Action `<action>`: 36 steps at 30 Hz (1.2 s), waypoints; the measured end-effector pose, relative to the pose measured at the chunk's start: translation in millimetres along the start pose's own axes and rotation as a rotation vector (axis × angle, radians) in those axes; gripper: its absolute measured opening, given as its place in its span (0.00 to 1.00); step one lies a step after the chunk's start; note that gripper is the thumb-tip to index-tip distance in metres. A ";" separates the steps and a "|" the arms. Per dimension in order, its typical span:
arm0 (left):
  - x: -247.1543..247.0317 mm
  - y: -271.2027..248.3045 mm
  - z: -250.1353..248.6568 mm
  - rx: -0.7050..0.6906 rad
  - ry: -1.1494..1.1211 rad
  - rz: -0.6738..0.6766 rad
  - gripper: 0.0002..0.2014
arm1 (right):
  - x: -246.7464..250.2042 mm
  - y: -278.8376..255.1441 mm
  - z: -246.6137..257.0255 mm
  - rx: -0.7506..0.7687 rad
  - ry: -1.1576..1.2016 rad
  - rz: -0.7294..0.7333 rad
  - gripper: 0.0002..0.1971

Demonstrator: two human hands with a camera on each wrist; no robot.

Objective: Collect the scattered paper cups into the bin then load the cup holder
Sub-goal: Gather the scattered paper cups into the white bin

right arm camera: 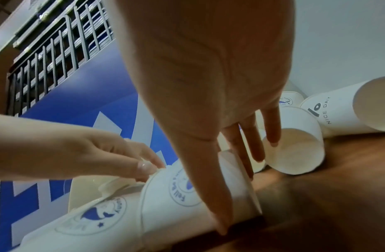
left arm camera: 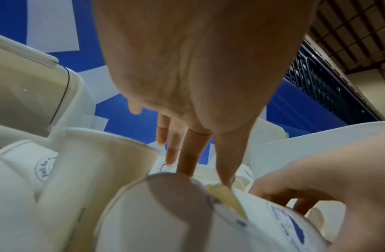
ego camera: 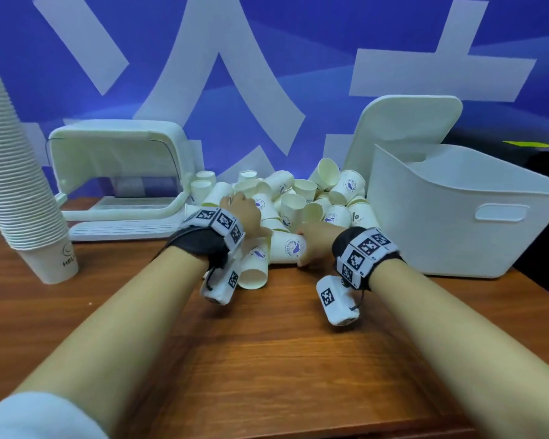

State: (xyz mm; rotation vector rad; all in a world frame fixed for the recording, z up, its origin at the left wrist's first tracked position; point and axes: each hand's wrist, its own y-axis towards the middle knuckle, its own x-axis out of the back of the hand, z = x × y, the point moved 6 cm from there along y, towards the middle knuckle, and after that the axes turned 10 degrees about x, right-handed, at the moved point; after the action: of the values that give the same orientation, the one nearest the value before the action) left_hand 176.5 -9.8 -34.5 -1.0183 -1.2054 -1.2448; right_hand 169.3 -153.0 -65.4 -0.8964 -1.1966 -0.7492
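Several white paper cups [ego camera: 298, 198] lie heaped at the back of the wooden table [ego camera: 266, 359]. My left hand [ego camera: 247, 217] reaches into the heap's left side; in the left wrist view its thumb and forefinger [left arm camera: 205, 179] pinch the bent rim of a cup [left arm camera: 228, 197]. My right hand [ego camera: 308, 245] grips a logo cup [ego camera: 287, 250] lying on its side, thumb in front and fingers behind [right arm camera: 237, 199]. That cup [right arm camera: 187, 196] has another one [right arm camera: 96, 216] nested in it. The white bin [ego camera: 456, 210] stands open to the right. The cup holder [ego camera: 118, 172] sits at the back left.
A tall stack of nested cups [ego camera: 16, 185] leans at the far left of the table. The bin's lid [ego camera: 403, 128] stands up behind it against the blue wall. One loose cup [ego camera: 251, 270] lies near my left wrist.
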 end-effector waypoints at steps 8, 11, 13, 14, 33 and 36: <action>1.4 4.4 1.1 -0.031 -0.137 -0.004 0.18 | 11.0 -10.2 -8.3 0.033 0.074 -0.063 0.26; 15.8 2.6 2.3 -0.062 -0.236 -0.043 0.13 | 28.9 -18.0 -13.2 0.051 0.114 -0.170 0.27; 25.8 -0.7 2.6 -0.085 -0.320 -0.018 0.15 | 37.7 -22.0 -18.0 0.053 0.121 -0.189 0.29; 29.8 -2.2 2.0 -0.093 -0.358 0.006 0.16 | 41.6 -25.2 -20.3 0.049 0.118 -0.191 0.28; 131.6 8.3 -73.1 -0.071 -1.878 -0.125 0.08 | 173.5 -149.7 -121.7 -0.101 0.464 -1.068 0.29; 142.7 13.2 -127.5 -0.120 -1.886 -0.125 0.08 | 167.2 -158.7 -161.9 -0.253 0.550 -1.159 0.35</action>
State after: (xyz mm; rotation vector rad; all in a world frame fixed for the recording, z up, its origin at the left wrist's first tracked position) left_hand 193.4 -152.9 92.2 -2.3358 -2.5174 -0.0512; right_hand 139.9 -373.8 107.1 -0.0580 -1.0561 -1.9586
